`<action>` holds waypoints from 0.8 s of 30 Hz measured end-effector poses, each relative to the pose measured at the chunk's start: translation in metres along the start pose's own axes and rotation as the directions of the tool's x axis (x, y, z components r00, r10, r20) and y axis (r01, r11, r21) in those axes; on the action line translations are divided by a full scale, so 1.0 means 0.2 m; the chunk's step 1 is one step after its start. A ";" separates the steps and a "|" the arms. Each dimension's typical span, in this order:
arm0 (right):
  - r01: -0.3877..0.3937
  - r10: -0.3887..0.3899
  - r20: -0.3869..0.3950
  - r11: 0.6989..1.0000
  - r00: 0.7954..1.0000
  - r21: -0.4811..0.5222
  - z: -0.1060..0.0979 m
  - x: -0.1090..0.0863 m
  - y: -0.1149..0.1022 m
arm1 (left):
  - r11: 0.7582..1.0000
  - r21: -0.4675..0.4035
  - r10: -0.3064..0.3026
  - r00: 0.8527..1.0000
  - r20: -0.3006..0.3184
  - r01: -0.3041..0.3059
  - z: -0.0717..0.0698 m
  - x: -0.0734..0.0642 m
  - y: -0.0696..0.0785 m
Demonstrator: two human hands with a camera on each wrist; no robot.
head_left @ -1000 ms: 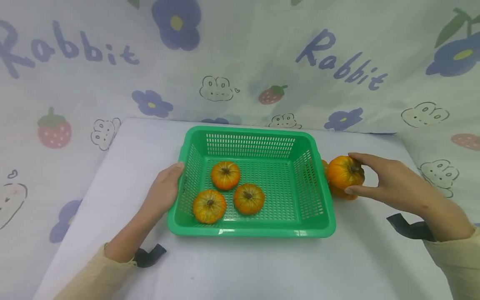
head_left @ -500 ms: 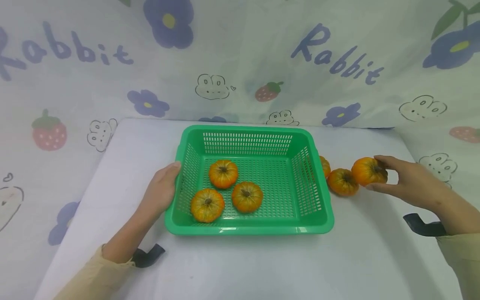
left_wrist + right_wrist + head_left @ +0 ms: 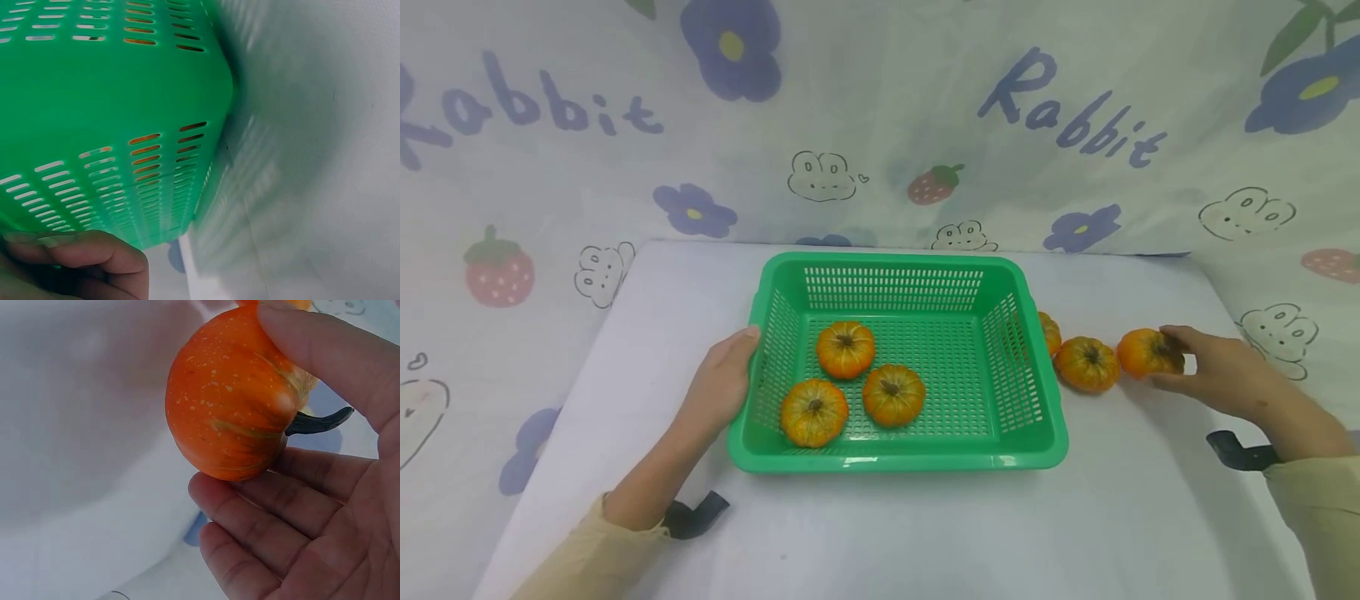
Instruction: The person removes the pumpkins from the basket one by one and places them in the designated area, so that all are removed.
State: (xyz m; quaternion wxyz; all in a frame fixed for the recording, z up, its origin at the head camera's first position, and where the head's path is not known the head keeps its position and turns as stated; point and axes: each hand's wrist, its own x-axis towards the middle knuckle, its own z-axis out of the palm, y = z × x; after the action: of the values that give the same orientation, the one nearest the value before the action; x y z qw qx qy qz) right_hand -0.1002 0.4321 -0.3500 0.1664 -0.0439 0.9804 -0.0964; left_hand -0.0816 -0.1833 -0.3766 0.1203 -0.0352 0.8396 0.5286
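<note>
My right hand point(image 3: 1228, 375) holds a small orange pumpkin point(image 3: 1142, 353) between thumb and fingers, at the right of the table. In the right wrist view its dark curved stem points toward the palm of that hand. Just left of it lies a second pumpkin point(image 3: 1087, 365); a third pumpkin point(image 3: 1049, 332) is partly hidden behind the basket's right side. With curled fingers point(image 3: 103, 253), my left hand point(image 3: 721, 379) grips the left rim of the green plastic basket point(image 3: 898, 462). Three pumpkins sit inside its left half: one at the back point(image 3: 846, 350), two nearer the front point(image 3: 815, 413).
The white table point(image 3: 880, 533) runs up to a cloth backdrop point(image 3: 880, 108) printed with rabbits, flowers and strawberries. A black strap point(image 3: 696, 515) is on the left wrist, another strap point(image 3: 1243, 451) on the right.
My right hand has carried its pumpkin rightward, away from the basket, then lowered it beside the second pumpkin, which it had been covering. The left hand keeps its grip on the rim.
</note>
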 end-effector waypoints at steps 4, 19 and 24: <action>0.000 0.000 0.026 1.000 1.000 0.011 0.02 0.01 0.00 | 1.000 -0.003 -0.004 1.000 0.001 0.004 0.00 0.00 0.00; -0.015 0.013 0.064 0.999 0.998 0.037 0.07 0.02 0.00 | 1.000 -0.014 0.008 1.000 0.001 -0.008 0.00 0.00 0.00; -0.021 0.018 0.071 0.999 0.997 0.038 0.07 0.02 0.00 | 1.000 -0.018 0.011 1.000 -0.003 -0.012 0.00 0.00 -0.01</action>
State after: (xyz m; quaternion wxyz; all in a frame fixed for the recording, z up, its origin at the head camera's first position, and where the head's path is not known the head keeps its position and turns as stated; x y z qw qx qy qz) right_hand -0.0991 0.4287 -0.3634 0.2026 -0.0344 0.9722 -0.1122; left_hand -0.0811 -0.1840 -0.3782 0.1159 -0.0321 0.8350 0.5369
